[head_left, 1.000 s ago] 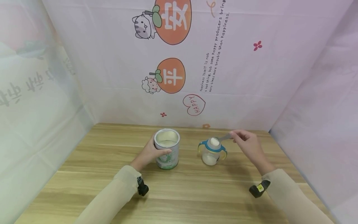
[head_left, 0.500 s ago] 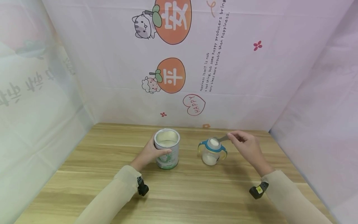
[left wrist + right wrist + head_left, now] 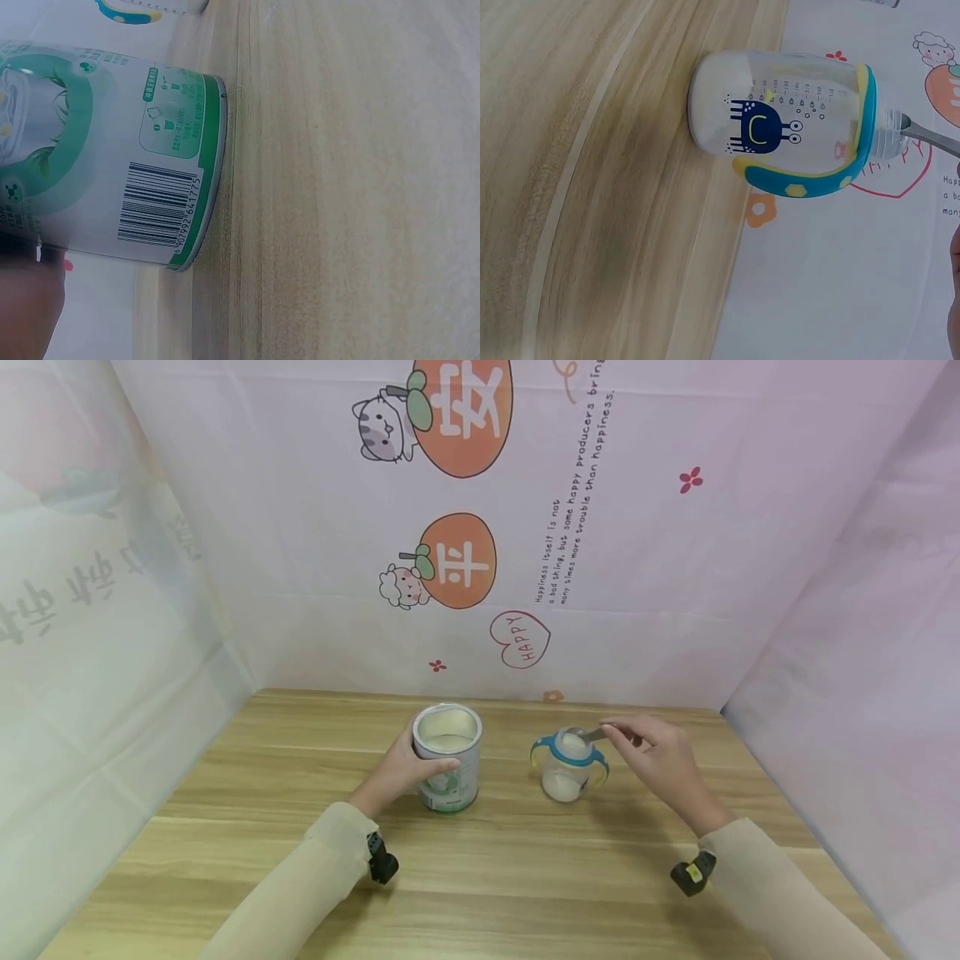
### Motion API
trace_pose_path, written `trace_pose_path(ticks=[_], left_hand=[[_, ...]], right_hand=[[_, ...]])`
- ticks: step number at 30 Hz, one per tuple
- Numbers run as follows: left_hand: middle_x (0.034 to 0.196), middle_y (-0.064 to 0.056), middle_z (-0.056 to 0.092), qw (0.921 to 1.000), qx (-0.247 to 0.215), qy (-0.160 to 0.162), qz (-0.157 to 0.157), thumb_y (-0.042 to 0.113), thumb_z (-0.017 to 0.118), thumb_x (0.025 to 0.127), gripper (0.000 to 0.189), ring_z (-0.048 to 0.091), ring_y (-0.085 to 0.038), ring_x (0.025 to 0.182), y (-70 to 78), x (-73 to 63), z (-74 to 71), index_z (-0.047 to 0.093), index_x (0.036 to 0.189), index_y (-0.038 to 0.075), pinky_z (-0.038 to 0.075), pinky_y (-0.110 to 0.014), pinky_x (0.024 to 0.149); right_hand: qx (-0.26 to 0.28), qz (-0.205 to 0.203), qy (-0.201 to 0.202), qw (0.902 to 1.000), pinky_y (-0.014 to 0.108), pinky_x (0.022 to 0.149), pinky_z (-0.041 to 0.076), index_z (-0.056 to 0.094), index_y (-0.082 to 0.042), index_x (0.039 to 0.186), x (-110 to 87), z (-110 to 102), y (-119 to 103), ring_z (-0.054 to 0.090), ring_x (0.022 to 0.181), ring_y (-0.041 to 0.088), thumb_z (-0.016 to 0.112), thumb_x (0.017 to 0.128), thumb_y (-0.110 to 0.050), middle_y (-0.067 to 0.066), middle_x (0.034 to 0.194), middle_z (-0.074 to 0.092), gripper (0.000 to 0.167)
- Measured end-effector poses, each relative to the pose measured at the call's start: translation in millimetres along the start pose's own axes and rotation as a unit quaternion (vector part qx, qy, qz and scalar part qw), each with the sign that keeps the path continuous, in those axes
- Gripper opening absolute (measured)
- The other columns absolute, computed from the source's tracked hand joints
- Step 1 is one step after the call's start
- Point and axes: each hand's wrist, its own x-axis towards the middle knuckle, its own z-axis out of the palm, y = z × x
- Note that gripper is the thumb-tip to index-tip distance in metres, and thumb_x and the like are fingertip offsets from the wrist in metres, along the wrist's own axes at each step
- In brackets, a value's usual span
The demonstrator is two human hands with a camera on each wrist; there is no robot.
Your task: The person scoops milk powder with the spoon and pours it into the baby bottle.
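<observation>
Nearest, in front of the bottle point(image 3: 561, 781) and to both sides, lie pale sleeves point(image 3: 311, 860) with black wrist cameras point(image 3: 383, 865). Left of the bottle, the left hand point(image 3: 407, 768) grips an open can point(image 3: 454, 783), thumb across its front, other fingers mostly hidden; pale contents show inside. Right of the bottle, the right hand point(image 3: 660, 756) pinches a grey spoon point(image 3: 931, 138), whose far end is in the bottle's mouth. The bottle stands upright on the wooden table point(image 3: 525, 877), whitish at its base. Behind it hangs a printed backdrop point(image 3: 637, 635).
</observation>
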Motion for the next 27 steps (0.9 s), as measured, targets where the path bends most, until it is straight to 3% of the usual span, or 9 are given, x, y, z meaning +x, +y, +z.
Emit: trace_pose_path(ticks=[6, 10, 14, 22, 27], left_hand=[[0.142, -0.006, 0.049, 1.0000, 0.003, 0.000, -0.003, 0.034, 0.089, 0.077, 0.096, 0.047, -0.032, 0.132, 1.4, 0.0, -0.5, 0.031, 0.153, 0.032, 0.037, -0.062, 0.105], [0.143, -0.007, 0.048, 1.0000, 0.003, -0.003, -0.003, 0.033, 0.089, 0.077, 0.097, 0.046, -0.033, 0.133, 1.9, -0.1, -0.7, 0.030, 0.154, 0.030, 0.036, -0.063, 0.106], [0.145, -0.009, 0.047, 1.0000, 0.004, -0.005, -0.007, 0.032, 0.089, 0.077, 0.098, 0.044, -0.035, 0.135, 2.7, -0.2, -0.5, 0.029, 0.155, 0.029, 0.034, -0.064, 0.107], [0.144, -0.008, 0.048, 0.9998, 0.018, 0.002, -0.006, 0.034, 0.090, 0.076, 0.099, 0.046, -0.035, 0.133, 2.4, 0.2, -1.0, 0.029, 0.154, 0.029, 0.036, -0.063, 0.106], [0.144, -0.008, 0.048, 0.9999, 0.012, 0.001, -0.005, 0.031, 0.089, 0.077, 0.097, 0.045, -0.035, 0.134, 3.2, -0.5, -0.6, 0.030, 0.154, 0.029, 0.035, -0.063, 0.107]], right_hand=[[-0.003, -0.063, 0.013, 0.9980, 0.023, 0.058, 0.051, 0.078, -0.005, 0.099, 2.3, 2.3, -0.1, 0.060, 0.068, 0.007, 0.081, 0.077, 0.003, 0.000, 0.086, 0.073, 0.023], [-0.005, -0.093, 0.019, 0.9954, 0.024, 0.057, 0.052, 0.078, -0.006, 0.101, 3.2, 3.5, -1.5, 0.061, 0.069, 0.008, 0.074, 0.091, -0.014, 0.000, 0.087, 0.074, 0.013], [-0.013, -0.123, 0.023, 0.9921, 0.024, 0.055, 0.051, 0.078, -0.006, 0.101, 3.4, 3.5, -3.6, 0.061, 0.069, 0.010, 0.063, 0.101, -0.031, 0.001, 0.087, 0.074, 0.030], [0.003, -0.169, 0.015, 0.9854, 0.017, 0.057, 0.051, 0.078, -0.004, 0.101, 3.2, 3.9, -5.8, 0.063, 0.074, 0.014, 0.063, 0.100, -0.026, 0.003, 0.092, 0.074, 0.026], [-0.006, -0.182, 0.012, 0.9832, 0.015, 0.057, 0.049, 0.078, -0.004, 0.098, 2.6, 2.0, -8.6, 0.060, 0.070, 0.011, 0.063, 0.100, -0.025, 0.002, 0.087, 0.072, 0.026]])
